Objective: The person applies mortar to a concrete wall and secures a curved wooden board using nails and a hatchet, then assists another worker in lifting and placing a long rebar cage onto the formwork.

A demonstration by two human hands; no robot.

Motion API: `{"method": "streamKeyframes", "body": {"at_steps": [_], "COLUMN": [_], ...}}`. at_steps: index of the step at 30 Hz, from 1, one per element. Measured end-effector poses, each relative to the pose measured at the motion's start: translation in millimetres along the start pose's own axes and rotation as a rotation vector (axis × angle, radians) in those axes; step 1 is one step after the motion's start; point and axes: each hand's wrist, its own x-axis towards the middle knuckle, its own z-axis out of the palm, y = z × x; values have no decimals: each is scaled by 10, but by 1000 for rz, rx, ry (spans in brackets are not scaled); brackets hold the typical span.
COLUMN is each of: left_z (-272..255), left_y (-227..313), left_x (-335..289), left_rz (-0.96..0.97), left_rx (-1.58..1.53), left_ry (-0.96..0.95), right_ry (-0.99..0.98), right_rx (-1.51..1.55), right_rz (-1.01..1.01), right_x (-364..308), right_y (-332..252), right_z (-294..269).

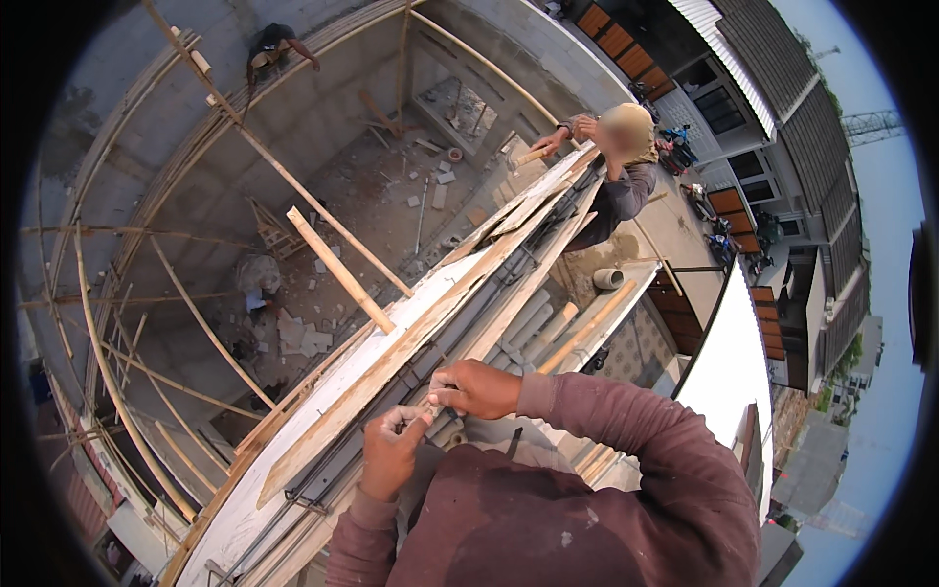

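My left hand and my right hand meet in front of my chest, thumbs and fingertips pinched together. Whatever sits between the fingertips is too small to make out. Just beyond them runs a long cage of dark steel rebar, laid between wooden boards along the top of a wall. A wide plank lies on the far side of the rebar, next to a white strip. Both my forearms are in brown sleeves.
A co-worker in a tan head covering is at the beam's far end, hands on the boards. Another person is at the far wall. A bamboo pole rises from the beam's edge. Below lies a rubble-strewn floor; grey pipes are at right.
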Motion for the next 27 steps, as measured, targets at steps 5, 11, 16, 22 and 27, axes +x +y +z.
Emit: {"method": "streamKeyframes", "body": {"at_steps": [5,11,16,22,27], "left_z": [-10,-72,-92,-53,-39], "left_y": [18,-75,-42,-46,-102], "left_x": [-18,0,-3,14,103], "left_rz": [-8,37,84,102,108], "left_rx": [71,81,109,116,160], "left_ry": [6,31,12,25,29], "right_ry": [-86,443,362,107,391], "right_rx": [318,-538,-739,34,254], "right_rz": [221,-582,-671,-104,4], "right_x": [7,-71,-16,-26,-343], "right_y": [49,6,100,114,79], "right_z": [22,61,60,132,442]}}
